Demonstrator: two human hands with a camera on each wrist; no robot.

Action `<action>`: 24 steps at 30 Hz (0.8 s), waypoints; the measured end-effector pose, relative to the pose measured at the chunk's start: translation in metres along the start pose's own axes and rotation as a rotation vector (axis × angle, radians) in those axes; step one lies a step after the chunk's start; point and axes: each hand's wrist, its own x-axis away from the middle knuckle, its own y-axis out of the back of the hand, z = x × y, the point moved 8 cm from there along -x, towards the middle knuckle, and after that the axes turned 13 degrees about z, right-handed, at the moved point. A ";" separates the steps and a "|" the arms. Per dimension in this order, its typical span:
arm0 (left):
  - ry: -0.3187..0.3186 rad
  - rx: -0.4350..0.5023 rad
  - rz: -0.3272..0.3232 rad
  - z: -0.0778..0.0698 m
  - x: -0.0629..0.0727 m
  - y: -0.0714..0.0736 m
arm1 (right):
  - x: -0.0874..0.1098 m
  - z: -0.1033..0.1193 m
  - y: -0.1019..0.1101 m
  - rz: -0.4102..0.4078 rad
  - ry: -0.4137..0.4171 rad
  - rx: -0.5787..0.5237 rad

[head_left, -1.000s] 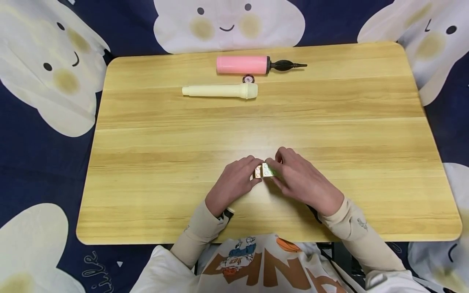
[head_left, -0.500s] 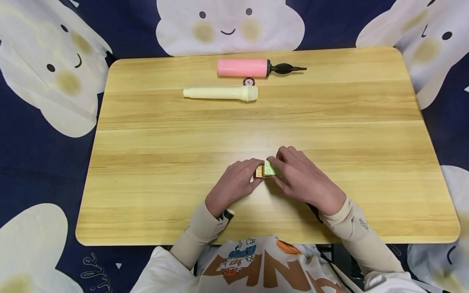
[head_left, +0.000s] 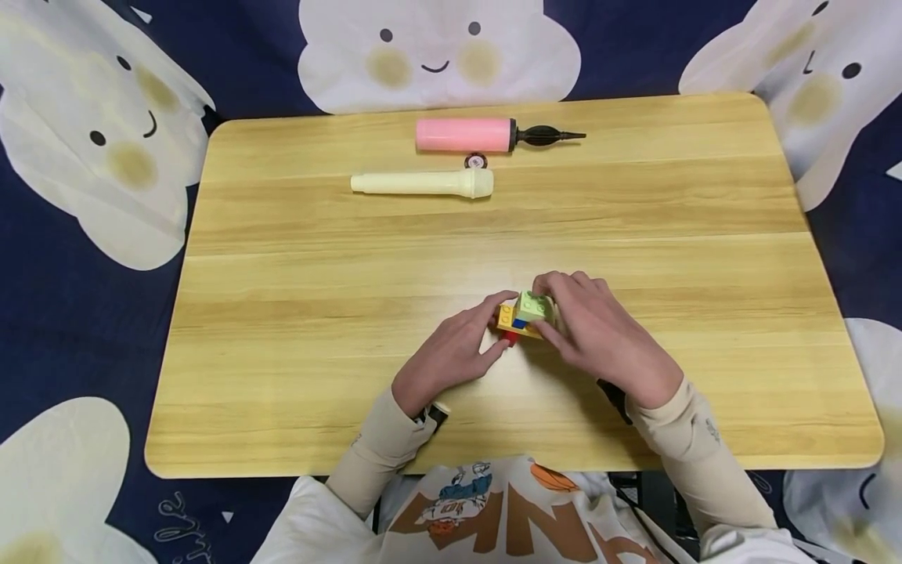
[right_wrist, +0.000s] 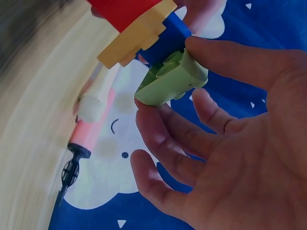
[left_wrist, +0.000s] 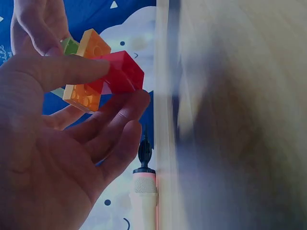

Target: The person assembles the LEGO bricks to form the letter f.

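A small stack of toy building bricks is held between both hands over the near middle of the table. My left hand (head_left: pixel 454 345) pinches the red brick (left_wrist: pixel 125 73) at its bottom, thumb on one side and fingers on the other. Above the red sits a yellow-orange brick (left_wrist: pixel 80 97), then a blue brick (right_wrist: pixel 165 40). My right hand (head_left: pixel 599 337) pinches the light green brick (right_wrist: pixel 177 82) at the top between thumb and fingertips. In the right wrist view the green brick sits tilted against the blue one.
Toward the back of the wooden table (head_left: pixel 282 352) lie a cream toy microphone (head_left: pixel 416 183), a small dark round chip (head_left: pixel 475 160) and a pink hand pump (head_left: pixel 465 135) with a black nozzle. A cloud-patterned cloth (head_left: pixel 437 55) surrounds the table.
Both hands have shifted slightly away from the body with the stack, which has tilted so the blue and red bricks now show. The left fingers have spread a little.
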 end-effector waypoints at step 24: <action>-0.105 0.409 0.106 -0.006 0.002 -0.003 | 0.005 -0.019 0.004 -0.028 -0.006 -0.093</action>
